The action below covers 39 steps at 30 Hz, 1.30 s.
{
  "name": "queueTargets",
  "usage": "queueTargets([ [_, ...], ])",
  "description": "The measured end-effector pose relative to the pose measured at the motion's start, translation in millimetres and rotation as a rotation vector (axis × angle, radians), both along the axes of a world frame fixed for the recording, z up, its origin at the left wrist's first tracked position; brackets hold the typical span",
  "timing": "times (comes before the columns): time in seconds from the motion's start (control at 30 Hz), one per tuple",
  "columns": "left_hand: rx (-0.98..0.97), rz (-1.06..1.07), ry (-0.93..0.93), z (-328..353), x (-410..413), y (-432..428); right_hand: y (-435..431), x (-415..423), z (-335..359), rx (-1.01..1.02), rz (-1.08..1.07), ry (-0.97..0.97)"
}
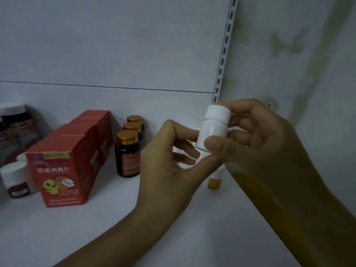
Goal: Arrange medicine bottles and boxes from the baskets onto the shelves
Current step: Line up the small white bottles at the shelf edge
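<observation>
- My right hand pinches the bottle in the air, right of the red boxes.
- My left hand curls its fingers at the bottle's base; I cannot tell if they grip.
- It seems light, stiff and slick, so I hold its body, not the cap.

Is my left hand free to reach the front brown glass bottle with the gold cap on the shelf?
Probably yes: bare white shelf lies between the left hand and the front brown gold-capped glass bottle, but it must first release the white plastic bottle.

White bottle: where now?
Head view, right of centre: white bottle held by the right hand above the shelf, right of the brown bottles.
</observation>
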<state>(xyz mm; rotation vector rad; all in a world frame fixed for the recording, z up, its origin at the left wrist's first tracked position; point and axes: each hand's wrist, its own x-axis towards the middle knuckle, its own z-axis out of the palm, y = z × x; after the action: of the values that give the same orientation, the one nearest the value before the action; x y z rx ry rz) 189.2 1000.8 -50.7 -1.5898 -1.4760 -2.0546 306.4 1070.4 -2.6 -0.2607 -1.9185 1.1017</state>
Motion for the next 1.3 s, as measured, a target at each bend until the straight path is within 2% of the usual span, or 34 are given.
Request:
queueTargets([
  [0.17,-0.002,-0.396,-0.03,2,49,-34,-72,61,-4,0.007,-0.329,0.136],
  [0.33,-0.222,-0.826,-0.006,-28,126,-74,-161,147,-41,-0.076,-0.757,0.072],
  [0.43,-0.426,-1.091,0.109,-65,181,-99,-224,208,-79,-0.239,-0.996,0.03],
  [0.53,-0.623,-1.333,0.234,-120,232,-133,-297,261,-130,-0.495,-1.16,-0.014],
  [0.67,-0.91,-1.634,0.342,-196,282,-183,-385,306,-190,-0.853,-1.28,-0.07],
  [0.77,-1.024,-1.771,0.457,-235,316,-213,-429,328,-227,-0.985,-1.347,-0.048],
  [0.83,-1.081,-1.824,0.507,-259,338,-228,-452,343,-255,-1.024,-1.41,0.018],
  [0.9,-1.129,-1.845,0.563,-286,363,-238,-469,359,-285,-1.065,-1.443,-0.001],
  [1.0,-1.175,-1.802,0.741,-332,407,-244,-483,399,-334,-1.112,-1.497,-0.029],
  [1.03,-1.167,-1.765,0.808,-349,422,-244,-486,418,-352,-1.085,-1.547,-0.082],
  [1.13,-1.178,-1.582,1.017,-405,462,-240,-488,486,-416,-0.986,-1.672,-0.433],
  [1.23,-1.227,-1.391,1.196,-458,499,-238,-472,566,-482,-1.011,-1.654,-0.662],
  [1.3,-1.256,-1.33,1.235,-488,522,-240,-450,617,-528,-0.998,-1.597,-0.788],
])
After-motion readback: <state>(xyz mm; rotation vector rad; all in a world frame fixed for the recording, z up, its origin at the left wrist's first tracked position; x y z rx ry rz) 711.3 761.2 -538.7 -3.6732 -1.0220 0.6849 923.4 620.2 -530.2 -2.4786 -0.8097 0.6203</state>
